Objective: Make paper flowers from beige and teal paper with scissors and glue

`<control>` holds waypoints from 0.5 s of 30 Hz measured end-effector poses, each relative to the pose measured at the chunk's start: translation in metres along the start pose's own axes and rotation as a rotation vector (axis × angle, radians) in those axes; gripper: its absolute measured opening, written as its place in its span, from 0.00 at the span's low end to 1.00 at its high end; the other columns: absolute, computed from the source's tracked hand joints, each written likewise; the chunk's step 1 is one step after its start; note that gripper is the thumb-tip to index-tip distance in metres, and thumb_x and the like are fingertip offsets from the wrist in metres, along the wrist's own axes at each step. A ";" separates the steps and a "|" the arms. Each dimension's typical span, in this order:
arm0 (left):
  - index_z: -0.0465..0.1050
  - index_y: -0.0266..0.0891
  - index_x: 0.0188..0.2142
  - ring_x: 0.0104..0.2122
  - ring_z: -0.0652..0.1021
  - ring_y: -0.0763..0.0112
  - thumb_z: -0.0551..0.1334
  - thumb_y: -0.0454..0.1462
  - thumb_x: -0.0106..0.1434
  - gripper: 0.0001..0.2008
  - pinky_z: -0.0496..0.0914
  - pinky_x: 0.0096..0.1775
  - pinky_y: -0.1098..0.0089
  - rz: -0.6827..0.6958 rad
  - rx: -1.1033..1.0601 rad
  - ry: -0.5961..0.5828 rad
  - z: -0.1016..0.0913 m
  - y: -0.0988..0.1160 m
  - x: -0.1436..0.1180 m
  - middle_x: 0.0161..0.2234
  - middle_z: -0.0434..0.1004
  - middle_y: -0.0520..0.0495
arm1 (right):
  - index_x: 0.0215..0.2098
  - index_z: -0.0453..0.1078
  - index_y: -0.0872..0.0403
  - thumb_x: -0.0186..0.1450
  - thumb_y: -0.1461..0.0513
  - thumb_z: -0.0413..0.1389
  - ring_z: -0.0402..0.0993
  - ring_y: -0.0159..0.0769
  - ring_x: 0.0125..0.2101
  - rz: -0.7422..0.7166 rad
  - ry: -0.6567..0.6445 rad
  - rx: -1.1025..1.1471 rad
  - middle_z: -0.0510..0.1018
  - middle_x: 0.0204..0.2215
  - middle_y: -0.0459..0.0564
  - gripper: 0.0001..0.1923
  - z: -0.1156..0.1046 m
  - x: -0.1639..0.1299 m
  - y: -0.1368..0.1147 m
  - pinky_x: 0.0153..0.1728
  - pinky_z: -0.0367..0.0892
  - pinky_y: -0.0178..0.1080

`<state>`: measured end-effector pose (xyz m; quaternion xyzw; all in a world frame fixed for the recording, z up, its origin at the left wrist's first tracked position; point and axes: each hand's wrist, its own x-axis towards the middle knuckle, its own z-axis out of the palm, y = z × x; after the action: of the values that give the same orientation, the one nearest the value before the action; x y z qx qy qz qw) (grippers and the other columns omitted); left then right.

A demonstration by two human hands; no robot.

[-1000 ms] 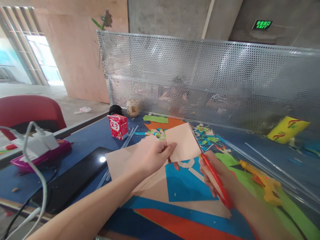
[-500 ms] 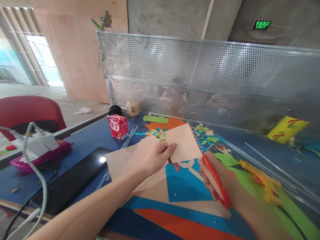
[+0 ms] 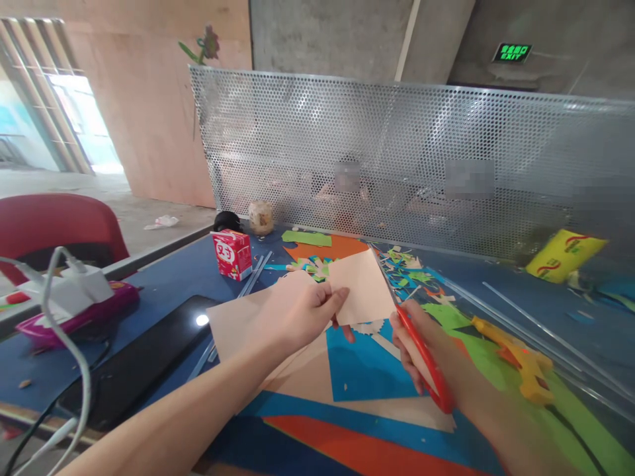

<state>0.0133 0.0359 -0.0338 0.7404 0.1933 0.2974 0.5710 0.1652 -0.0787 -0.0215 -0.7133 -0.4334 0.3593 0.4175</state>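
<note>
My left hand (image 3: 317, 305) pinches a pale peach sheet of paper (image 3: 364, 285) between thumb and fingers, holding it above the table. In my right hand (image 3: 417, 344) is a pair of red-handled scissors (image 3: 421, 350), fingers wrapped through the loops. The blades lie along the right edge of the peach paper, pointing away from me; whether they are parted cannot be made out. Beneath both hands are a blue sheet (image 3: 372, 370), more peach sheets (image 3: 297, 373) and an orange strip (image 3: 342, 443). Small blue, green and peach paper scraps (image 3: 401, 268) lie beyond the paper.
A yellow glue gun (image 3: 516, 357) rests at right near clear glue sticks (image 3: 526, 324) and green paper (image 3: 570, 410). Leftward are a red drink carton (image 3: 233, 254), a lit lamp panel (image 3: 143, 357) and a power strip (image 3: 79, 314). A perforated metal screen (image 3: 387, 152) stands behind; people sit beyond it.
The whole view has shifted slightly. Both hands keep their grips, and the scissors stay along the paper's right edge with little visible movement.
</note>
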 end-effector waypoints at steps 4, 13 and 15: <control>0.67 0.38 0.25 0.21 0.73 0.72 0.48 0.48 0.65 0.20 0.66 0.28 0.73 -0.006 0.010 -0.014 0.001 0.000 -0.001 0.18 0.76 0.49 | 0.27 0.52 0.47 0.59 0.48 0.49 0.51 0.26 0.07 0.060 -0.012 0.126 0.57 0.13 0.35 0.15 0.000 0.002 0.001 0.05 0.54 0.31; 0.68 0.39 0.25 0.24 0.75 0.70 0.47 0.50 0.64 0.22 0.67 0.30 0.72 0.000 0.088 0.002 0.001 0.000 -0.001 0.19 0.77 0.47 | 0.23 0.50 0.48 0.61 0.46 0.42 0.49 0.27 0.05 0.288 -0.059 0.295 0.52 0.10 0.36 0.18 -0.003 0.006 -0.005 0.04 0.52 0.32; 0.68 0.38 0.23 0.23 0.75 0.70 0.47 0.50 0.64 0.23 0.67 0.29 0.72 0.002 0.081 -0.009 0.001 0.000 -0.001 0.19 0.77 0.47 | 0.23 0.51 0.48 0.61 0.45 0.43 0.51 0.27 0.06 0.239 -0.041 0.282 0.54 0.10 0.36 0.18 -0.006 0.006 -0.003 0.05 0.53 0.32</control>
<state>0.0130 0.0350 -0.0345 0.7643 0.2018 0.2869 0.5412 0.1716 -0.0740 -0.0175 -0.6865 -0.2996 0.4780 0.4588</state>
